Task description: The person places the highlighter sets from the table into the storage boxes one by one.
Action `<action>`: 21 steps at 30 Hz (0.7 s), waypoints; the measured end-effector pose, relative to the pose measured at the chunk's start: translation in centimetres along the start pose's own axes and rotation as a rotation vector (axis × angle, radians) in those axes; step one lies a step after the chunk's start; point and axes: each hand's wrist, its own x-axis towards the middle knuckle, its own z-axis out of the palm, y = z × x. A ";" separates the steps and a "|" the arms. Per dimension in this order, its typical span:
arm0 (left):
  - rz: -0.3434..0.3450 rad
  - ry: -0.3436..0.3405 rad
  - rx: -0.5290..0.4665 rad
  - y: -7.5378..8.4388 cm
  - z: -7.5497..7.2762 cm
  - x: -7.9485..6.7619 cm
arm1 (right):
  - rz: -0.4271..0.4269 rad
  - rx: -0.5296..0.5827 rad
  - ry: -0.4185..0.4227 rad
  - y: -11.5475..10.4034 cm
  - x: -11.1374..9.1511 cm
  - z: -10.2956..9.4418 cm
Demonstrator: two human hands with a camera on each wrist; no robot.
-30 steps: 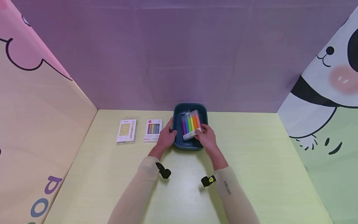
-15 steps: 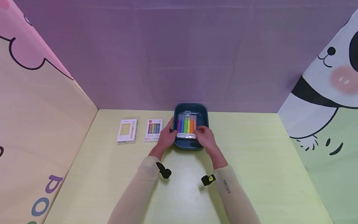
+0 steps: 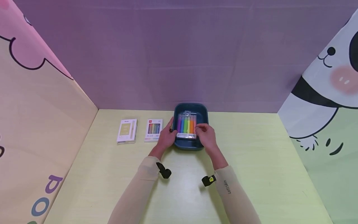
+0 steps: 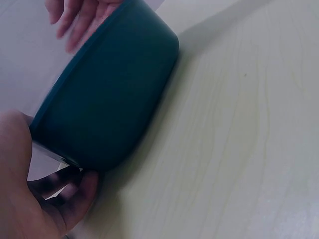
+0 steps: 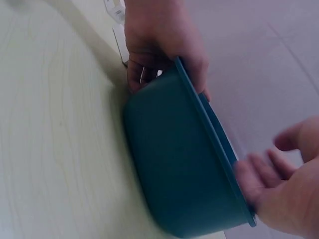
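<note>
On my head feed, the work sits at the far edge of a pale wood-grain table (image 3: 179,193), right up against a purple backdrop (image 3: 190,56). A cartoon panel (image 3: 42,118) with pink shapes and letters closes the left side, and a panda panel (image 3: 321,84) closes the right.

I count one dark blue-green tub (image 3: 193,107), one clear pack of markers (image 3: 186,126) lying inside it, and six marker colours, purple through pink. Two white cartons stand apart on the table to the left: a gold-fronted carton (image 3: 126,131) and, nearer the tub, a carton printed with coloured pens (image 3: 153,130). I have two hands in view: the left hand (image 3: 167,137) grips the tub's left side, thumb over the rim; the right hand (image 3: 206,136) reaches over the right rim beside the pack, fingers loosely bent, grasping nothing that I can see.

The tub's wall hides the pack from both wrist feeds. The left wrist feed crops the left hand at its edge, and the right wrist feed blurs and crops the right. I can't tell whether the right fingertips touch the pack, nor whether the gold-fronted carton is one box or a stack. The small print is unreadable.
</note>
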 end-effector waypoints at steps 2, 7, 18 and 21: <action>0.004 0.003 -0.003 0.0 0.0 0.0 | -0.042 0.031 0.079 1.7 1.4 0.1; -0.001 -0.010 0.002 0.0 0.2 -0.1 | -0.039 0.080 0.153 1.2 2.1 -1.5; -0.011 0.001 0.013 0.1 0.2 -0.1 | -0.008 0.105 0.246 -6.4 -0.3 -4.8; -0.004 0.006 0.010 0.1 0.2 0.0 | 0.001 0.062 0.253 -5.9 0.1 -4.8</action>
